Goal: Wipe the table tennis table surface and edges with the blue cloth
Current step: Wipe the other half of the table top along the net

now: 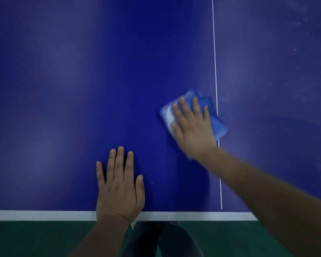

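- The right hand [192,125], fingers straight and spread, presses flat on a folded blue cloth [219,125].
- The cloth lies on the dark blue table tennis table [100,80], touching the thin white centre line [215,71], a little way in from the near edge.
- The left hand [119,184] rests flat and empty on the table, its wrist over the white edge stripe [35,215].
- Green floor [35,238] shows below the near edge.
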Demonstrator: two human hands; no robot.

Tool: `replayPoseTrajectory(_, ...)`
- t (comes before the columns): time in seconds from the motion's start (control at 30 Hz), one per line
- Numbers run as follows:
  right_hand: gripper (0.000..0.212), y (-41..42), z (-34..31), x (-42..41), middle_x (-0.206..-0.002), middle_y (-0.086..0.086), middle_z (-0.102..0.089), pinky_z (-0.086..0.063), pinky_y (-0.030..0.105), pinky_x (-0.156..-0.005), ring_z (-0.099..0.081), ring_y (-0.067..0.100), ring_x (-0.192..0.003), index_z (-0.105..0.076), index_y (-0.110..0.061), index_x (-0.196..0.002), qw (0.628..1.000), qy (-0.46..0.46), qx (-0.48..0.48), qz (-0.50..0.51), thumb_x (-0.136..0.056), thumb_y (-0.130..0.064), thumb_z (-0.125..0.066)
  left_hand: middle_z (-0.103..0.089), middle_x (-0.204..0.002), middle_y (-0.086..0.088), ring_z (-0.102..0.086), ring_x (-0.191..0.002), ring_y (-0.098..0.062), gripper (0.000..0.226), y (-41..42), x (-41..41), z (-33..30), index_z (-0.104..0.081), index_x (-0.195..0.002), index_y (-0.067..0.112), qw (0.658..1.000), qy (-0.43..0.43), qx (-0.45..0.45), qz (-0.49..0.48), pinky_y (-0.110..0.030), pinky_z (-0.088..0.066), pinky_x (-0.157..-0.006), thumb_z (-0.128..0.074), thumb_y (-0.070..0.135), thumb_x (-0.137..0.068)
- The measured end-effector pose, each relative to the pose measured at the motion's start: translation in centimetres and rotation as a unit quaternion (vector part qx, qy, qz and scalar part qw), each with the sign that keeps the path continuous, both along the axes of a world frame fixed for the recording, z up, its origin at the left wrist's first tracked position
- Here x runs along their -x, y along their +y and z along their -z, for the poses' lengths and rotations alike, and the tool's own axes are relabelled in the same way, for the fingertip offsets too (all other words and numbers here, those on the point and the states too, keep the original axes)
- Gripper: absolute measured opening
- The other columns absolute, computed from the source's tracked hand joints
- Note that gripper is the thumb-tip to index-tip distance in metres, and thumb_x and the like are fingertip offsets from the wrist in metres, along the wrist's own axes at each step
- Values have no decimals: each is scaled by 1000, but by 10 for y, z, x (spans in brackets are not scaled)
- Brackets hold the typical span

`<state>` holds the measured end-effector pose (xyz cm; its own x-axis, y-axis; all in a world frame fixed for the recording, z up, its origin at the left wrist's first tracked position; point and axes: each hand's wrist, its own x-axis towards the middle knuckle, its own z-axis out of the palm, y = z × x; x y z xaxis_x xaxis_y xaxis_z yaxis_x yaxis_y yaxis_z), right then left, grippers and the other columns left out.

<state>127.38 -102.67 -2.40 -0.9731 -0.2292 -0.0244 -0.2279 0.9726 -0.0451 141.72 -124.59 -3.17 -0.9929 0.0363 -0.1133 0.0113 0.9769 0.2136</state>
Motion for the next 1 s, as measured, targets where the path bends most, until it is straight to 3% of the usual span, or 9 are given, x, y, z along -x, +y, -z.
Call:
replayPoseTrajectory(0.1, 56, -40, 1, -48, -165, 2, -25, -12, 58, -120, -13, 33, -154, -35, -24, -155, 988, -48, 26, -142, -105, -45, -25, -32, -161, -18, -25, -151, -33, 67, 2, -1, -1, -33, -152, 2, 1000, 6, -10, -1, -60, -11, -121, -31, 40, -97)
replayPoseTrajectory(0.23, 57, -65, 0, 21, -163, 3, -31, -21, 59, -116, -22, 34, -151, -39, -23, -153, 975, -48, 23, -217, -103, -46, -27, -33, -160, -18, -25, -150, -33, 66, 0, -1, 1, -33, -152, 3, 1000, -1, 8, 3, -60, -12, -119, -33, 40, -96)
replayPoseTrajectory(0.3, 61, -76, 1, 81, -163, 5, -29, -24, 60, -115, -22, 36, -151, -36, -23, -155, 986, -22, 9, -167, -101, -47, -19, -31, -161, -18, -24, -151, -33, 67, 1, 0, 0, -31, -153, 5, 1000, -14, 21, 8, -61, -13, -118, -32, 41, -97)
replayPoseTrajectory(0.4, 59, -108, -3, 125, -168, 1, -11, -8, 58, -122, -4, 32, -155, -19, -26, -160, 998, -36, 30, 35, -104, -46, -16, -27, -163, -17, -21, -152, -33, 66, 0, -1, 1, -24, -154, 8, 999, -32, 27, 15, -61, -12, -119, -31, 41, -98)
replayPoseTrajectory(0.6, 58, -127, -7, 161, -167, 0, -16, -16, 51, -119, -10, 30, -154, -25, -27, -158, 994, -41, 20, -102, -104, -47, -20, -22, -165, -15, -17, -154, -32, 66, -2, -2, 4, -23, -156, 8, 998, -35, 45, 20, -60, -11, -119, -24, 44, -101)
replayPoseTrajectory(0.7, 57, -64, -6, 220, -167, 4, -16, -18, 54, -119, -12, 36, -153, -24, -23, -159, 997, -12, -1, 78, -105, -41, -21, -21, -165, -15, -15, -154, -31, 64, -3, -1, 3, -23, -156, 8, 998, -33, 44, 25, -60, -10, -119, -18, 45, -103)
replayPoseTrajectory(0.83, 58, -18, -3, 215, -169, 5, -7, -5, 61, -121, -1, 36, -154, -17, -23, -161, 950, -21, 50, 308, -105, -41, -16, -22, -165, -16, -17, -153, -32, 63, -3, -2, 4, -26, -155, 8, 998, -29, 39, 25, -61, -12, -118, -19, 44, -103)
replayPoseTrajectory(0.9, 61, -59, 0, 182, -168, 7, -13, -8, 62, -120, -7, 38, -153, -22, -23, -160, 972, 0, 32, 235, -102, -41, -11, -21, -165, -16, -16, -153, -32, 65, -3, -2, 4, -24, -155, 8, 998, -38, 39, 26, -61, -12, -118, -12, 46, -104)
replayPoseTrajectory(1.0, 62, -144, 5, 108, -167, 3, -19, -12, 57, -120, -11, 34, -153, -28, -27, -158, 998, -15, 49, -33, -101, -46, -15, -22, -164, -15, -19, -152, -32, 63, -3, -1, 3, -26, -154, 8, 999, -33, 28, 23, -59, -13, -118, -20, 44, -103)
